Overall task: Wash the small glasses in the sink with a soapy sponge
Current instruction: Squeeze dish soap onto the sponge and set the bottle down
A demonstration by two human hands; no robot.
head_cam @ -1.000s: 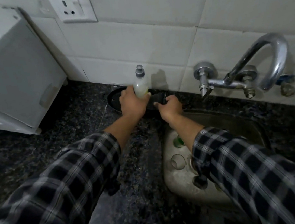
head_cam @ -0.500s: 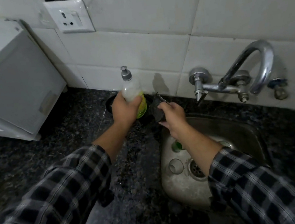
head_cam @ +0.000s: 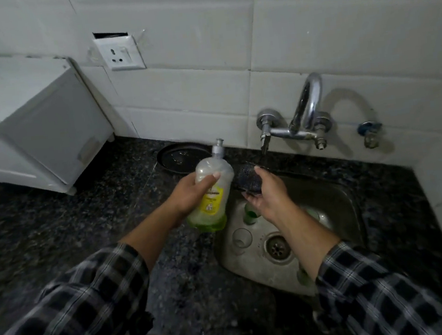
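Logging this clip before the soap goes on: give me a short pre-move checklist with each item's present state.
1. Left hand grips the clear pump bottle of yellow-green dish soap: ok.
2. Right hand holds the dark scrubbing sponge: ok.
3. Sponge beside the bottle's upper part: ok.
4. Soap on sponge: cannot tell.
5. Small clear glass waits in the steel sink: ok.
6. Chrome wall tap running: cannot tell.

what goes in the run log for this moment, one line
stage: soaping sponge | left hand: holds soap bottle | right hand: holds dark sponge by bottle | glasses: in sink, unwashed | tap: no water seen
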